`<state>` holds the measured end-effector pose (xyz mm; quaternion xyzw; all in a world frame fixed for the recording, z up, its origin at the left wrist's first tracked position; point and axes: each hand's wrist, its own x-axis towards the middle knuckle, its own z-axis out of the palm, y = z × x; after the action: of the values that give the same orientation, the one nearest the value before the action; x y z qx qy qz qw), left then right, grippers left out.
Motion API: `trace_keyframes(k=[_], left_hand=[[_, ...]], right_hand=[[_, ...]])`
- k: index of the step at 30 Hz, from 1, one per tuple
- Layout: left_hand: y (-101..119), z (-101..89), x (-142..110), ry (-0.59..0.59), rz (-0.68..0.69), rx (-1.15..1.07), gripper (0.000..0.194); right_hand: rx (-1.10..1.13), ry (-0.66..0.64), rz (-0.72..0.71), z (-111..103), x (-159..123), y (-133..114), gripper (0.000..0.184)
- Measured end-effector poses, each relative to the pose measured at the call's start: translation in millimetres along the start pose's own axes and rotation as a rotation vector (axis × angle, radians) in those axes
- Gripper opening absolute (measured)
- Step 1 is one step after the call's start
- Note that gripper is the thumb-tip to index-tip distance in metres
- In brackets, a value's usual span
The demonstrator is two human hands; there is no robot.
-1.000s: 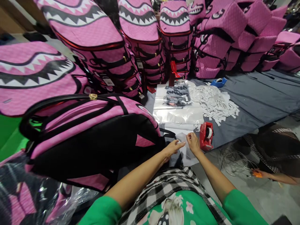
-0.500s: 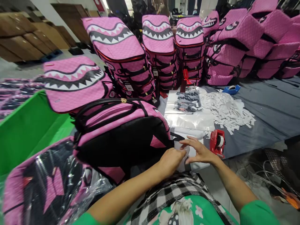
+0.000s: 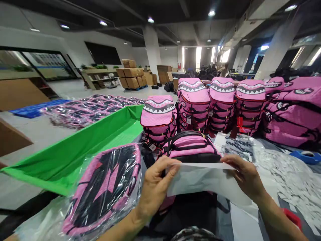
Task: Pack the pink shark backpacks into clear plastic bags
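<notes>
My left hand [image 3: 157,184] pinches the left end of a translucent white sheet [image 3: 198,180] between thumb and fingers. At its upper right edge, my right hand [image 3: 247,175] grips the same sheet, which is stretched between both hands. Whether it is paper or thin plastic I cannot tell. Behind it is a pink and black bag [image 3: 190,144] with black handles, its lower part largely covered by the sheet. To the left of my left hand lies a pink and black bag in see-through plastic wrap [image 3: 107,187].
Stacked pink bags with a shark-mouth print [image 3: 193,88] line the table's far side. A green fabric-walled bin [image 3: 82,147] stands at left. On the right are a heap of white paper slips [image 3: 288,174], a blue tape dispenser [image 3: 306,156] and a partly hidden red object [image 3: 292,217].
My hands have moved up and apart, drawing the white sheet out between them in front of the bag. The camera view has tilted up and turned left.
</notes>
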<state>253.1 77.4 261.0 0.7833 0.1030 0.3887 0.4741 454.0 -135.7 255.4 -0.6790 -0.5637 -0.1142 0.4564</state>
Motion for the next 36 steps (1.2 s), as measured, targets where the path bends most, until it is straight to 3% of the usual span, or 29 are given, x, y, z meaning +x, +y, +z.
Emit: trace_keyframes(k=[3,8,12,16,19,22,26,29,32,34,36], left_hand=[[-13,-11.6,33,0.128,-0.188,-0.199,0.037],[-38,-11.9,86,0.231,-0.3,-0.491,0.063],[-57,-8.8,106,0.193,-0.322,-0.513,0.062],[-74,-8.1,109,0.077,-0.376,-0.442,0.058],[-83,-6.7,107,0.011,-0.408,-0.367,0.057],[-82,-4.7,104,-0.045,-0.449,-0.283,0.058],[-71,-4.8,96,-0.092,-0.424,-0.141,0.054],[-61,-7.8,88,-0.083,-0.331,0.029,0.048],[-55,-11.1,77,-0.096,-0.291,0.124,0.044],[-51,-12.6,68,-0.135,-0.314,0.1,0.043],[-44,-14.5,57,-0.193,-0.35,0.054,0.044]], right_hand=[[-0.003,-0.09,0.006,2,59,-1,0.035],[0.187,-0.227,0.196,14,137,12,0.055],[0.18,-0.301,0.275,21,163,32,0.06],[0.135,-0.38,0.304,29,166,52,0.059],[-0.031,-0.331,0.213,37,160,63,0.055],[-0.256,-0.212,0.046,43,151,66,0.038],[-0.335,-0.072,-0.443,44,142,54,0.017],[-0.317,-0.16,-0.769,38,141,41,0.022],[-0.387,-0.192,-0.866,26,139,28,0.021],[-0.45,-0.207,-0.872,17,133,19,0.024],[-0.41,-0.315,-0.815,9,122,8,0.027]])
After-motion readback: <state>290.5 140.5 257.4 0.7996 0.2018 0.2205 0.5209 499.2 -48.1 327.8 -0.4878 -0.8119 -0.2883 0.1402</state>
